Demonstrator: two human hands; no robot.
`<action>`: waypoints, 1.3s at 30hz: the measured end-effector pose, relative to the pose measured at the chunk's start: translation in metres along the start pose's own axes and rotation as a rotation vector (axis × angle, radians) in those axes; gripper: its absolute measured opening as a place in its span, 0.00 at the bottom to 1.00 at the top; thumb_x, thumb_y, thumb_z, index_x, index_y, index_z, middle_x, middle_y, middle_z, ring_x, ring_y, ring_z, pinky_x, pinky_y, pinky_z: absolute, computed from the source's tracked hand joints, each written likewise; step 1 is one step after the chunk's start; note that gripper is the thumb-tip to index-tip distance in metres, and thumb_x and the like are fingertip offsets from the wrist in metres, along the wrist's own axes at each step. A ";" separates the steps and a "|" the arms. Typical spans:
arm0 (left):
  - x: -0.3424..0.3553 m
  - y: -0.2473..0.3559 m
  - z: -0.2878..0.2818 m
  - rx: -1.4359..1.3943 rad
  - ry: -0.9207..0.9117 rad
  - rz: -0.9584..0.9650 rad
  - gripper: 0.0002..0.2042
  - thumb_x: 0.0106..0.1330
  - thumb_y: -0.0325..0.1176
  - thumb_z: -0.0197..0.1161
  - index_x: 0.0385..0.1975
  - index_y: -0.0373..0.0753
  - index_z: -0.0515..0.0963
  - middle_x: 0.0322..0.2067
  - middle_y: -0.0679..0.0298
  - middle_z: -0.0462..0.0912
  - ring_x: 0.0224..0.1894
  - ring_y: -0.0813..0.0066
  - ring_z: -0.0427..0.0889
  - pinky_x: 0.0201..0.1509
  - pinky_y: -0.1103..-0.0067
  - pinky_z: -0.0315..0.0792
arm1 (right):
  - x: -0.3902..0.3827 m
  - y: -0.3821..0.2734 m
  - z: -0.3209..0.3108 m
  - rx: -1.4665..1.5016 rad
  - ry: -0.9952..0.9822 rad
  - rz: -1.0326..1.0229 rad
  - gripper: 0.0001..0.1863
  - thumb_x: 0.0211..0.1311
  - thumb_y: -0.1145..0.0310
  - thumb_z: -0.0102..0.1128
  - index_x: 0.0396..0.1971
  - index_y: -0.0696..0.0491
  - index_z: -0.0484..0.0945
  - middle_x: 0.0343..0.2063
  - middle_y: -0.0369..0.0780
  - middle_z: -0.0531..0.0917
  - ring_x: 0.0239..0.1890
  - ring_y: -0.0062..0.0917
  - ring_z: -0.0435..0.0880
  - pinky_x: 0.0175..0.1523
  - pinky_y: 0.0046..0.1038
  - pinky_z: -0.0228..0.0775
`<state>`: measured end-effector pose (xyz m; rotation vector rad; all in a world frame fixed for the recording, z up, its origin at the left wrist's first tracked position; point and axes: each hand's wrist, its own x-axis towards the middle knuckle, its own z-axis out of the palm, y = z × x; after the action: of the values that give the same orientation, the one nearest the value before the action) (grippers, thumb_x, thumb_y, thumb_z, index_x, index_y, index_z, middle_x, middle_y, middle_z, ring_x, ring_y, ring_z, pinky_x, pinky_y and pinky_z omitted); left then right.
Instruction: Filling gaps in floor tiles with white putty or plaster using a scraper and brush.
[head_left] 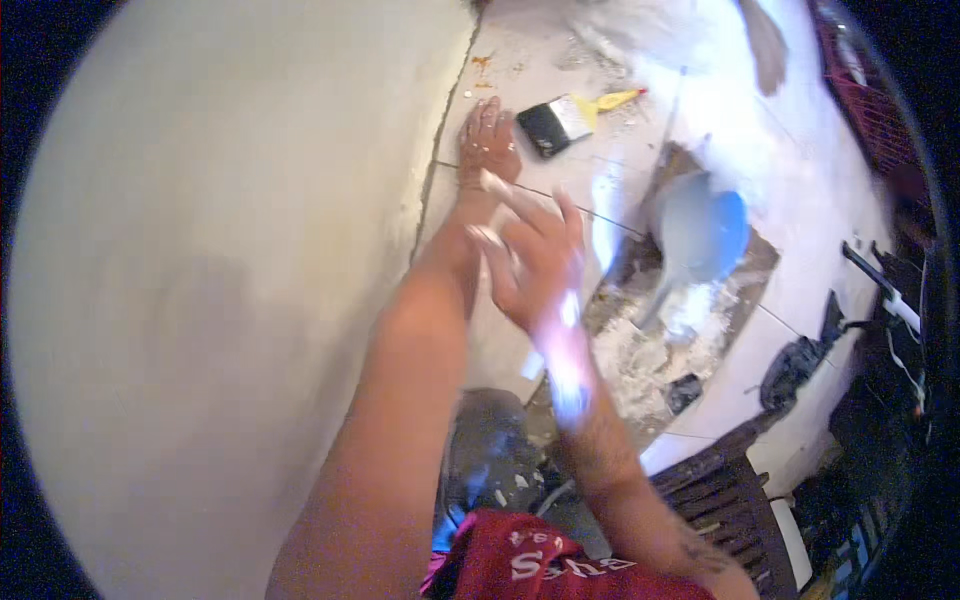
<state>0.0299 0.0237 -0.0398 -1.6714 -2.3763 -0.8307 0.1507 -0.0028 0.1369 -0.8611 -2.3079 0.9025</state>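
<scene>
By the wall (220, 250), slips and spills threaten

The wall fills 9 o'clock; tiles (845, 200) reach round to 3. At 2, a blurred blue-grey vessel (700, 230) sits over white powder (655, 375); a swing of the right forearm might tip it. Toward 12, the left hand (488, 145) appears palm-down on tile, fingers extended, holding nothing; dust underneath could make it slide, knocking the brush (555, 125) at 1. The right hand (540, 260), fingers parted, empty, hovers by the left wrist.
</scene>
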 end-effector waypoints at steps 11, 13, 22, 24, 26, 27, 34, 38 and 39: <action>-0.174 0.088 -0.098 -0.040 -0.239 -0.204 0.15 0.56 0.32 0.44 0.42 0.36 0.68 0.38 0.52 0.74 0.40 0.56 0.74 0.42 0.64 0.68 | -0.391 -0.012 -0.178 -0.189 -0.118 0.710 0.13 0.44 0.71 0.59 0.33 0.58 0.75 0.32 0.42 0.78 0.29 0.22 0.75 0.35 0.23 0.66; -0.229 0.144 -0.135 -0.335 -0.630 -0.266 0.15 0.55 0.33 0.45 0.42 0.37 0.70 0.34 0.51 0.76 0.37 0.57 0.76 0.40 0.64 0.69 | -0.444 0.011 -0.206 -0.311 -0.025 0.732 0.13 0.46 0.70 0.58 0.33 0.58 0.75 0.32 0.42 0.78 0.29 0.22 0.75 0.36 0.24 0.66; -0.285 0.173 -0.245 -0.188 -0.887 -0.181 0.20 0.47 0.41 0.57 0.40 0.38 0.73 0.41 0.52 0.75 0.45 0.58 0.73 0.50 0.67 0.66 | -0.457 0.009 -0.124 0.262 0.448 0.409 0.20 0.47 0.71 0.57 0.42 0.61 0.68 0.39 0.43 0.73 0.41 0.31 0.72 0.46 0.29 0.64; -0.312 0.193 -0.263 -0.113 -0.832 -0.099 0.21 0.48 0.41 0.56 0.42 0.39 0.72 0.44 0.52 0.72 0.49 0.59 0.70 0.54 0.65 0.61 | -0.467 0.010 -0.123 -0.030 0.397 0.252 0.22 0.45 0.70 0.58 0.43 0.61 0.67 0.41 0.46 0.72 0.43 0.35 0.71 0.49 0.32 0.62; -0.337 0.194 -0.267 -0.008 -0.723 -0.030 0.21 0.51 0.41 0.54 0.46 0.41 0.69 0.53 0.55 0.64 0.59 0.64 0.57 0.61 0.60 0.48 | -0.457 -0.006 -0.121 -0.184 0.365 0.187 0.21 0.46 0.70 0.56 0.44 0.60 0.68 0.40 0.46 0.72 0.45 0.34 0.70 0.50 0.31 0.60; -0.337 0.193 -0.271 -0.003 -0.709 -0.036 0.21 0.51 0.41 0.54 0.46 0.41 0.69 0.53 0.55 0.64 0.59 0.64 0.57 0.61 0.60 0.48 | -0.456 -0.006 -0.120 -0.179 0.366 0.171 0.21 0.46 0.70 0.56 0.44 0.60 0.68 0.40 0.46 0.72 0.45 0.34 0.70 0.50 0.31 0.60; -0.329 0.193 -0.273 -0.021 -0.707 -0.105 0.18 0.48 0.37 0.56 0.40 0.39 0.74 0.42 0.55 0.75 0.50 0.61 0.70 0.58 0.62 0.55 | -0.450 0.004 -0.110 -0.315 0.155 0.444 0.32 0.44 0.62 0.62 0.48 0.62 0.63 0.46 0.52 0.68 0.51 0.42 0.65 0.57 0.36 0.54; -0.327 0.198 -0.277 -0.007 -0.785 -0.093 0.20 0.49 0.39 0.55 0.42 0.38 0.72 0.47 0.52 0.70 0.54 0.61 0.65 0.58 0.65 0.56 | -0.451 0.012 -0.113 -0.317 0.099 0.580 0.34 0.43 0.61 0.63 0.50 0.63 0.62 0.50 0.52 0.66 0.55 0.41 0.62 0.59 0.35 0.50; -0.327 0.197 -0.277 -0.002 -0.774 -0.081 0.20 0.50 0.39 0.55 0.43 0.39 0.72 0.47 0.52 0.70 0.54 0.61 0.66 0.58 0.64 0.55 | -0.451 0.012 -0.113 -0.313 0.100 0.581 0.34 0.43 0.61 0.63 0.50 0.63 0.62 0.50 0.52 0.66 0.55 0.41 0.62 0.59 0.35 0.50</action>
<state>0.2748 -0.3397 0.1358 -2.2017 -2.9076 -0.1836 0.5293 -0.2710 0.1003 -1.7274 -2.1709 0.6970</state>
